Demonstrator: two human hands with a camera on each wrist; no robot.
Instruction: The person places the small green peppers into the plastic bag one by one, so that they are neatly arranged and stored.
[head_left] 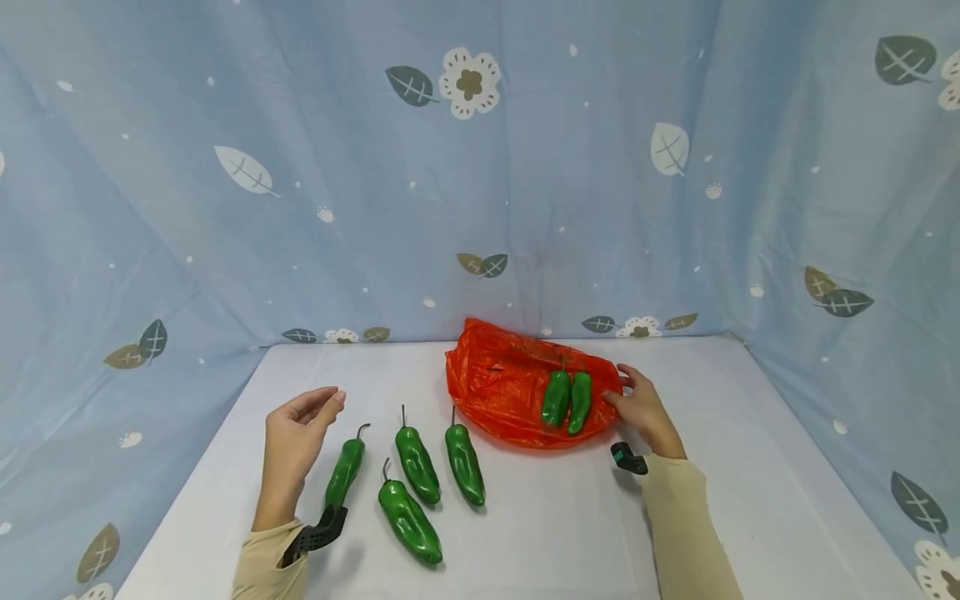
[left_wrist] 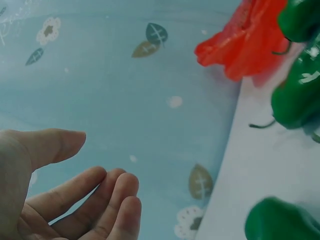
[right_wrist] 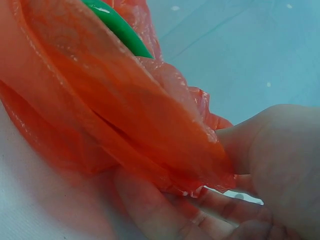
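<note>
My right hand (head_left: 643, 408) pinches the right edge of a red plastic bag (head_left: 498, 392), thumb on one side of the film and fingers underneath, as the right wrist view shows. Two green peppers (head_left: 556, 398) lie side by side at the bag's right part; one pepper (right_wrist: 120, 27) peeks over the film's fold. My left hand (head_left: 294, 446) hovers at the left with loosely bent fingers and nothing in its grasp. Nearest to it is a long green pepper (head_left: 345, 472), its lower end hidden behind the wrist camera.
Three more green peppers lie on the white table (head_left: 547, 525): one in front (head_left: 410, 523), one behind it (head_left: 417, 465) and one further right (head_left: 465, 464). A blue patterned curtain (head_left: 360, 208) borders the table at the back and sides.
</note>
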